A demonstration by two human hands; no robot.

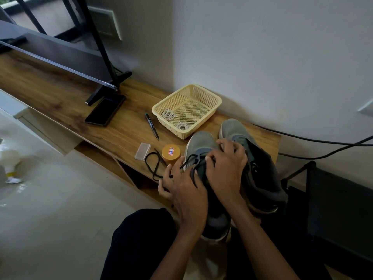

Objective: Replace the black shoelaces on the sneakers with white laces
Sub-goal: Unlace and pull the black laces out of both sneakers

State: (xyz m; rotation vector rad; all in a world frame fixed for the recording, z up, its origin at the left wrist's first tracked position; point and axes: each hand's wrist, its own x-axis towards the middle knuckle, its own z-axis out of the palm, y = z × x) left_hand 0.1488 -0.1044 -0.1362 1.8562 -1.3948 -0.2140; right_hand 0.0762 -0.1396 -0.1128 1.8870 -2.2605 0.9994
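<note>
Cream plastic basket (219, 101) on the wooden counter (121, 134) holds two coiled white laces (169, 114), just beyond the toes of the grey sneakers (234, 128). The right hand (226, 164) curls over the nearer sneaker (199, 142), apparently pinching its black lace (193, 156), while the left hand (185, 190) grips that sneaker's side. A loose black lace (150, 165) lies beside an orange tub (171, 153).

Long brown wood-grain worktop (60, 91) against wall. On it: black TV stand foot (101, 93), flat black smartphone (105, 111), black pen (151, 126), cream perforated plastic basket (169, 126), small clear plastic box (142, 151), round orange lidded jar (171, 153), loose black shoelace (147, 161), two grey fabric sneakers (201, 141) at near edge.
</note>
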